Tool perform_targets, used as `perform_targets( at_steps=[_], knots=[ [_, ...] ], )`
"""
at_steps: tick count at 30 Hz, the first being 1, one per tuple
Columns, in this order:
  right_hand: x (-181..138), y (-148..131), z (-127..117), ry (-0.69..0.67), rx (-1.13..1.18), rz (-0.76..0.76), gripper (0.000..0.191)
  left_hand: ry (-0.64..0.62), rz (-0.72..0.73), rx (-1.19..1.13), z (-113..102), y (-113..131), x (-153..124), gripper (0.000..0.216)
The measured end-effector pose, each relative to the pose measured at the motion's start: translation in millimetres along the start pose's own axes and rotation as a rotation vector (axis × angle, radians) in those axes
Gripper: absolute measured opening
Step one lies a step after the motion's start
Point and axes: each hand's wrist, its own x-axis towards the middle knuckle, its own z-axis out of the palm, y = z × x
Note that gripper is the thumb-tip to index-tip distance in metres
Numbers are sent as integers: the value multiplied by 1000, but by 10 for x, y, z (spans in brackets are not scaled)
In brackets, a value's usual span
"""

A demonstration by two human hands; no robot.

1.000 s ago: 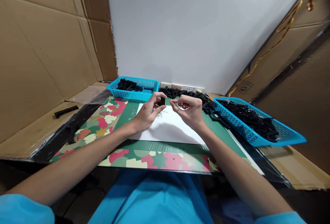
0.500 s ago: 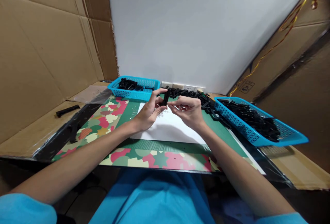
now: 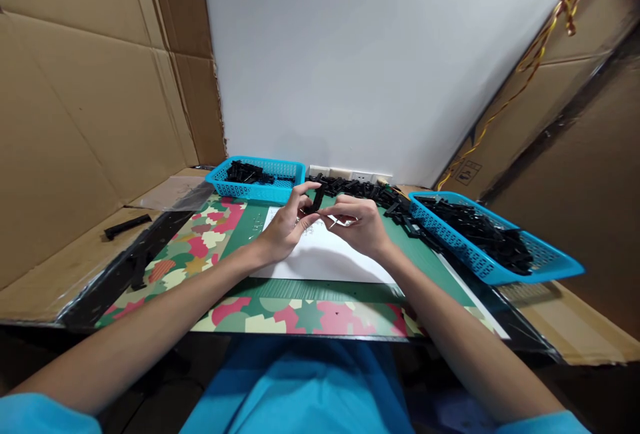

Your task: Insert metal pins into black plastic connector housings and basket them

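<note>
Between its thumb and fingers, my left hand (image 3: pixel 281 233) grips a small black plastic piece (image 3: pixel 315 199), held tilted above the white sheet (image 3: pixel 320 257). My right hand (image 3: pixel 364 226) is closed in a pinch right beside the lower end of that piece, its fingertips meeting my left thumb. A thin, light-coloured sliver (image 3: pixel 334 223) shows at the right fingers; its kind is too small to make out. Tiny bits lie scattered on the sheet under the hands, partly hidden by them.
A blue basket (image 3: pixel 260 195) with black pieces stands at the back left, another blue basket (image 3: pixel 480 264) at the right. Between them lies a heap of black pieces (image 3: pixel 360 189). One loose black piece (image 3: pixel 127 227) rests on cardboard at left. Cardboard walls flank the patterned table mat (image 3: pixel 310 317).
The black piece has tipped from nearly upright to a stronger slant. My right fingertips have come closer to my left thumb, and the camera view has shifted slightly.
</note>
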Motion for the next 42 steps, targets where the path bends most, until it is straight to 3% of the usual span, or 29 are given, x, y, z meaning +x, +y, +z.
perform_targets(
  at_steps=[7, 13, 21, 26, 32, 37, 42],
  knots=[
    [6, -3, -4, -4, 147, 74, 10, -27, -7, -33, 0, 50, 2, 53],
    [19, -44, -7, 32, 253, 124, 6, 3, -62, -226, 40, 108, 35, 56],
    [26, -79, -31, -32, 45, 26, 8, -34, -160, -423, 14, 106, 63, 52],
    [58, -31, -23, -9, -19, 85, 13, -15, -211, -548, -14, 58, 93, 49],
    [63, 30, -92, -10, -86, 54, 12, -90, -312, -711, 1, 31, 97, 47],
    [53, 92, -146, -95, -117, 51, 12, -87, -338, -517, -16, 5, 108, 44],
    [30, 219, -159, -172, -86, 115, 12, -21, -154, 19, -103, 18, 88, 31]
  ],
)
